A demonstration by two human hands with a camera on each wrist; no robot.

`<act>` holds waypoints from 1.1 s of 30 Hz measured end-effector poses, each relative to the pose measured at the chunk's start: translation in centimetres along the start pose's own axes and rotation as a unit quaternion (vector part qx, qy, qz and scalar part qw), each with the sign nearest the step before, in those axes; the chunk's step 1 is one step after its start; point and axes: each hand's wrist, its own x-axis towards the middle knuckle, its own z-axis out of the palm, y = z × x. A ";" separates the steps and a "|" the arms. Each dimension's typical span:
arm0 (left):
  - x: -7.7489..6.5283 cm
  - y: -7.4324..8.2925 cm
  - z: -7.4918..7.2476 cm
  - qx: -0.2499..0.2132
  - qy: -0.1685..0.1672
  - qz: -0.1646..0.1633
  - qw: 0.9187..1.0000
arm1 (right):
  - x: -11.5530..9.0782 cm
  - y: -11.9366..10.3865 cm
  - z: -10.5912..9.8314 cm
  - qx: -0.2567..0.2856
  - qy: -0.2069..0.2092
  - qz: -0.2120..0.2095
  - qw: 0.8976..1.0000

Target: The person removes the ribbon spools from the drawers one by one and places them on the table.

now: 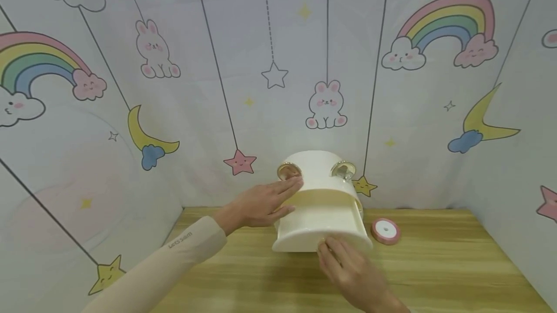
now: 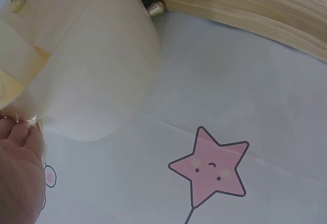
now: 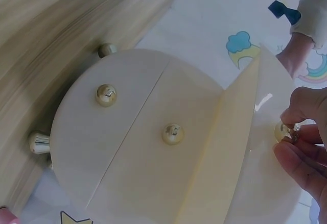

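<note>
A cream, rounded drawer box [image 1: 319, 168] stands on the table, with two gold-rimmed, ear-like rings [image 1: 344, 170] on top. Its top drawer [image 1: 300, 241] is pulled partway out. My right hand [image 1: 350, 272] pinches the round gold drawer knob [image 3: 282, 131] between thumb and fingers. On the box's upper left rests my left hand [image 1: 266, 205], fingers mostly straight, near the left ring. In the right wrist view, two lower drawer fronts stand closed, each with a gold knob [image 3: 172, 133]. Part of the left hand [image 2: 19, 170] shows against the box's edge in the left wrist view.
Right of the box lies a pink-edged ribbon roll [image 1: 386, 231] with a white centre. Gold feet [image 3: 40, 142] hold the box off the wood-grain table [image 1: 417, 274]. A patterned cloth backdrop [image 1: 217, 110] rises behind and at both sides.
</note>
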 end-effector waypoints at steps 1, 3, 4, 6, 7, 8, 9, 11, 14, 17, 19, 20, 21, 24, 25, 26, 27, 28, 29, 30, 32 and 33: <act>0.0 0.0 0.0 0.000 0.001 0.000 1.000 | 0.0 0.0 0.1 0.000 0.002 0.002 1.000; 0.0 0.0 0.0 0.000 0.000 -0.002 1.000 | 0.1 0.1 0.2 -0.004 0.006 0.002 1.000; 0.0 0.1 0.0 -0.002 0.000 -0.003 1.000 | 0.2 0.2 0.2 -0.006 0.009 0.001 1.000; 0.0 0.1 0.0 -0.003 -0.001 -0.005 1.000 | 0.3 0.3 0.4 -0.008 0.017 -0.002 1.000; -0.1 0.1 0.0 -0.004 -0.001 -0.006 1.000 | 0.3 0.5 0.5 -0.006 0.021 -0.002 1.000; -0.1 0.1 0.0 -0.006 -0.002 -0.006 1.000 | 0.4 0.6 0.6 -0.006 0.025 0.000 1.000; -0.1 0.1 0.0 -0.006 -0.002 -0.007 1.000 | 0.4 0.7 0.7 -0.003 0.030 0.004 1.000; 0.0 0.1 0.0 -0.006 -0.003 -0.007 1.000 | 0.4 1.0 0.9 0.007 0.035 0.016 0.999; 0.0 0.2 0.0 -0.005 -0.005 -0.007 1.000 | 0.4 1.2 1.1 0.019 0.033 0.033 0.999; -0.1 0.2 -0.1 -0.001 -0.007 -0.005 1.000 | 0.4 1.5 1.3 0.023 0.031 0.037 0.999; -0.1 0.2 -0.1 0.004 -0.006 -0.002 1.000 | 0.4 1.6 1.5 0.023 0.030 0.036 0.999; -0.1 0.2 -0.1 0.006 -0.004 0.000 1.000 | 0.4 1.6 1.5 0.023 0.028 0.037 0.999; -0.1 0.2 -0.1 0.008 -0.002 0.003 1.000 | 0.4 1.7 1.6 0.022 0.027 0.038 0.999; -0.1 0.1 0.0 0.010 0.002 0.006 1.000 | 0.4 1.8 1.8 0.020 0.016 0.046 0.999; -0.1 0.1 0.0 0.009 0.003 0.006 1.000 | 0.5 1.8 1.8 0.019 0.012 0.050 0.999; -0.1 0.1 0.0 0.009 0.003 0.006 1.000 | 0.5 1.9 1.9 0.017 0.008 0.053 0.998; -0.1 0.1 0.0 0.008 0.003 0.005 1.000 | 0.5 1.9 1.9 0.015 0.005 0.056 0.998; -0.1 0.1 0.0 0.006 0.004 0.005 1.000 | 0.5 2.0 2.0 0.013 0.001 0.059 0.998; -0.1 0.1 0.0 0.005 0.005 0.005 1.000 | 0.5 2.0 2.1 0.013 -0.001 0.061 0.998; -0.1 0.1 0.0 0.004 0.006 0.005 1.000 | 0.5 2.0 2.1 0.013 -0.003 0.063 0.998; 0.0 0.1 0.0 0.004 0.007 0.006 1.000 | 0.6 2.2 2.3 0.013 -0.007 0.065 0.998; 0.0 0.1 0.0 0.004 0.008 0.007 1.000 | 0.6 2.3 2.3 0.014 -0.009 0.066 0.998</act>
